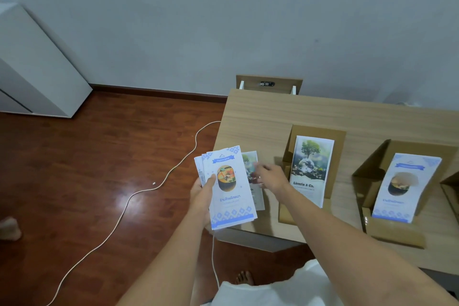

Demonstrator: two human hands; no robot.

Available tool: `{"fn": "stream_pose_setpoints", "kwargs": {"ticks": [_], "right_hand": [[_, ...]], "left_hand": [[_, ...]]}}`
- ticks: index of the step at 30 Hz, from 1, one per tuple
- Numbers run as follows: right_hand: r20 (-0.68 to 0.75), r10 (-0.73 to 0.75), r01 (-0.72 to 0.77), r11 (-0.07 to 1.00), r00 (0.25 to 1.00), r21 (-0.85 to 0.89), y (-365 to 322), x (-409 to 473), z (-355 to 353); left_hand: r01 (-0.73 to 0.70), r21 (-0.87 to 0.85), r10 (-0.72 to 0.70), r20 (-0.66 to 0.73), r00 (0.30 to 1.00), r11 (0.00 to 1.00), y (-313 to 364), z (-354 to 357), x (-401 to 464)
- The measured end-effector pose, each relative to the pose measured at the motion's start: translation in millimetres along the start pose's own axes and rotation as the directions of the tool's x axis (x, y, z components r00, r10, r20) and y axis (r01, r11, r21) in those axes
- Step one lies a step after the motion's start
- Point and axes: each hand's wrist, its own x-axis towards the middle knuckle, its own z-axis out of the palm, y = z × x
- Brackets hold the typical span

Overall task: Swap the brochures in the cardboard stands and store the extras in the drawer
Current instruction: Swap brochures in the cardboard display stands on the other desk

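Note:
My left hand (202,194) grips a stack of blue-and-white food brochures (229,190) beside the desk's left edge. My right hand (269,176) reaches over tree-picture brochures (252,176) lying flat on the desk, fingers on their top sheet; whether it grips them I cannot tell. A cardboard stand (332,146) in the middle holds tree brochures (310,169) marked "Liceria & Co." Another cardboard stand (380,169) to the right holds blue food brochures (404,186). No drawer can be made out.
The wooden desk (273,117) stands against a grey wall. A third cardboard piece (450,191) shows at the right edge. A white cable (139,194) trails across the dark wooden floor. A white cabinet (37,64) stands far left. My bare foot (244,278) is below.

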Motion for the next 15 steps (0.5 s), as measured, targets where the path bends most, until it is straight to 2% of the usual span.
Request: {"fn": "stream_pose_setpoints", "kwargs": {"ticks": [2, 4, 6, 9, 13, 15], "right_hand": [[0.126, -0.046, 0.039, 0.998, 0.991, 0.057, -9.0, -11.1, -1.2], [0.162, -0.103, 0.094, 0.994, 0.981, 0.063, -11.7, -21.6, -0.3], [0.123, -0.159, 0.152, 0.986, 0.980, 0.061, -7.9, -27.9, 2.5], [0.055, -0.164, 0.157, 0.980, 0.985, 0.125, 2.4, -32.3, 4.4], [-0.020, -0.165, 0.167, 0.977, 0.986, 0.133, 7.3, -37.1, -9.7], [-0.041, -0.168, 0.172, 0.977, 0.985, 0.127, 7.6, -41.0, -19.9]], "left_hand": [[-0.016, 0.002, 0.016, 0.026, 1.000, 1.000, 4.6, 7.1, -4.8], [-0.054, 0.003, 0.054, 0.056, 0.997, 0.999, 7.7, 13.1, -9.2], [-0.085, 0.032, 0.082, 0.084, 0.993, 0.996, 9.5, 18.3, -13.7], [-0.088, 0.038, 0.083, 0.131, 0.988, 0.995, 9.5, 23.5, -20.5], [0.024, -0.044, -0.015, 0.198, 0.980, 0.999, 10.0, 31.0, -26.8], [0.035, -0.041, -0.025, 0.215, 0.976, 0.999, 8.4, 36.6, -27.4]]}}
